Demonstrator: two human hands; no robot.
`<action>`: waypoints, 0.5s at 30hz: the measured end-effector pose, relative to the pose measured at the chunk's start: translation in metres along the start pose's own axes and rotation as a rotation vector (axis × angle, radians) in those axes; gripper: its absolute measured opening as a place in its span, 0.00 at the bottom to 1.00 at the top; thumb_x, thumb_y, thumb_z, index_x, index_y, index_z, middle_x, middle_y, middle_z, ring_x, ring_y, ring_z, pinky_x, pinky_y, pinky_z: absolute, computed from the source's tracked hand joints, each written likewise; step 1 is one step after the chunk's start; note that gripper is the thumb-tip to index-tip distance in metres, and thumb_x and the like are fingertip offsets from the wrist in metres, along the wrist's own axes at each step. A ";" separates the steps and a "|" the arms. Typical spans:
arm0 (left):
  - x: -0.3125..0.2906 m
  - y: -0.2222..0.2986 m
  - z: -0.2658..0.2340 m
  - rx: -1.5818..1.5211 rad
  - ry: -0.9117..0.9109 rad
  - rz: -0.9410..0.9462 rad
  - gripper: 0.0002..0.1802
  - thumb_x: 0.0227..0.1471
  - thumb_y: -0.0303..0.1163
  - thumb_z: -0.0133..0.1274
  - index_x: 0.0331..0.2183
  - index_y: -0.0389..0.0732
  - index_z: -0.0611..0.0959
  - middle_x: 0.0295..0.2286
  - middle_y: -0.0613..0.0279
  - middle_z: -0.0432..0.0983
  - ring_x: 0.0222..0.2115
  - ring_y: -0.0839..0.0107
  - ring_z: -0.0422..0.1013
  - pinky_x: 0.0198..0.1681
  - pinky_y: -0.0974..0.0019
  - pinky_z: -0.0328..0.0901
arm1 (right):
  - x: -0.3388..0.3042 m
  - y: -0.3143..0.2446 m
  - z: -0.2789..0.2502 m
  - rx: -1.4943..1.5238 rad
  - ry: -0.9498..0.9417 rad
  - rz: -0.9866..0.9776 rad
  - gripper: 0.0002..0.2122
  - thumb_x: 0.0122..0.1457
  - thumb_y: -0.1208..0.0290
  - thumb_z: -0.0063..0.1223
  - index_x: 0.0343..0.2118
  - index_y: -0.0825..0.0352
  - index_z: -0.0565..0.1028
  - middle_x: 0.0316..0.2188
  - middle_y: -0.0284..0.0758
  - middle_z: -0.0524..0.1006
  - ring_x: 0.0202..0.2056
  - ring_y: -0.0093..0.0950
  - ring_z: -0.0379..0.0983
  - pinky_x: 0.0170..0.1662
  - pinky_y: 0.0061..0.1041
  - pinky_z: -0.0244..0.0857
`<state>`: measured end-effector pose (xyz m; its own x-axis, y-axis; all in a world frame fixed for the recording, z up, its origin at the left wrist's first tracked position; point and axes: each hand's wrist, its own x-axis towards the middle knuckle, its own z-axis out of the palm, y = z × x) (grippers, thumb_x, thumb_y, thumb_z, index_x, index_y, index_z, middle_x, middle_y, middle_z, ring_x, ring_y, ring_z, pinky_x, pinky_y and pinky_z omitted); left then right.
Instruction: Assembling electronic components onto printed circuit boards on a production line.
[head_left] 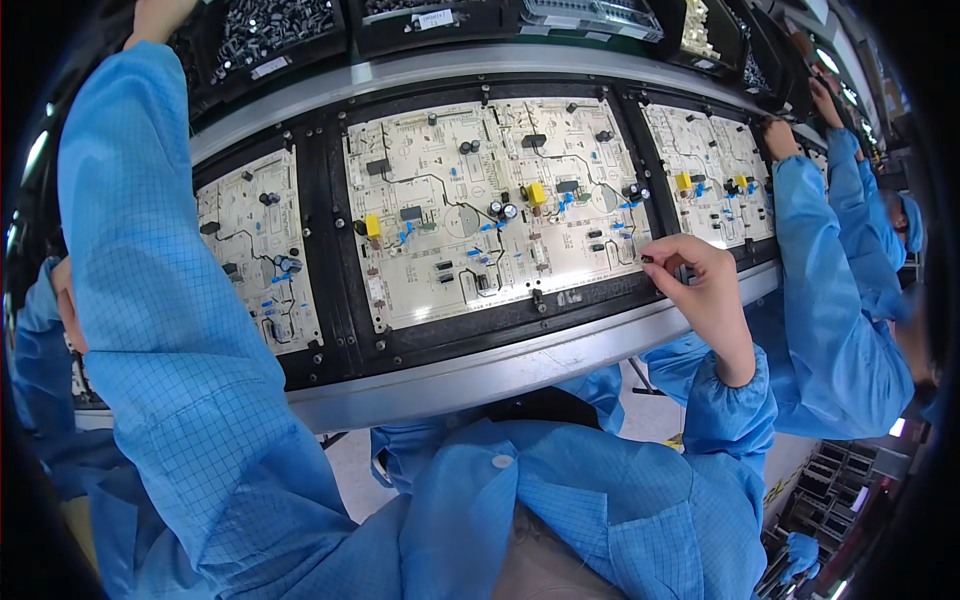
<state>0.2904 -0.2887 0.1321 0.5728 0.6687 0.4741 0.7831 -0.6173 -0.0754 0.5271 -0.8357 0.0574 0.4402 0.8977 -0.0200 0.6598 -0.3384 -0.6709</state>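
Head view: small dark component (648, 260) pinched in right hand (703, 288) between thumb and forefinger, at near right corner of central circuit board (412, 291); too small to tell long axis or pointing. Left hand (160, 18) beyond board's far left corner, fingers unseen, can't tell grip.

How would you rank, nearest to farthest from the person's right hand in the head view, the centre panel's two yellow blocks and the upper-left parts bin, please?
From the right hand:
1. Right yellow block, on the right half of the panel.
2. Left yellow block, on its left half.
3. Parts bin, beyond the panel, upper left.
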 end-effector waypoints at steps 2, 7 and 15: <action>0.000 0.000 0.001 0.017 0.000 0.006 0.23 0.46 0.48 0.57 0.39 0.42 0.79 0.43 0.47 0.70 0.46 0.51 0.65 0.49 0.47 0.56 | 0.001 -0.002 -0.001 -0.053 0.013 -0.019 0.08 0.47 0.84 0.57 0.32 0.71 0.77 0.26 0.33 0.76 0.27 0.17 0.71 0.30 0.17 0.64; 0.004 0.002 0.005 0.079 0.012 0.034 0.23 0.46 0.48 0.57 0.39 0.41 0.79 0.42 0.47 0.70 0.45 0.51 0.66 0.49 0.47 0.56 | 0.005 -0.003 0.004 -0.194 0.056 -0.123 0.09 0.46 0.84 0.58 0.32 0.70 0.76 0.26 0.35 0.75 0.25 0.21 0.70 0.28 0.19 0.63; -0.004 0.005 0.014 0.225 0.338 0.235 0.10 0.41 0.37 0.57 0.27 0.43 0.81 0.31 0.55 0.76 0.37 0.56 0.71 0.39 0.54 0.61 | 0.006 -0.007 0.006 -0.270 0.057 -0.228 0.10 0.47 0.85 0.56 0.33 0.68 0.76 0.26 0.36 0.73 0.26 0.26 0.71 0.30 0.22 0.66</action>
<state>0.2957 -0.2886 0.1180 0.6594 0.3261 0.6774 0.6959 -0.6057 -0.3858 0.5218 -0.8261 0.0573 0.2908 0.9443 0.1541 0.8789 -0.2000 -0.4331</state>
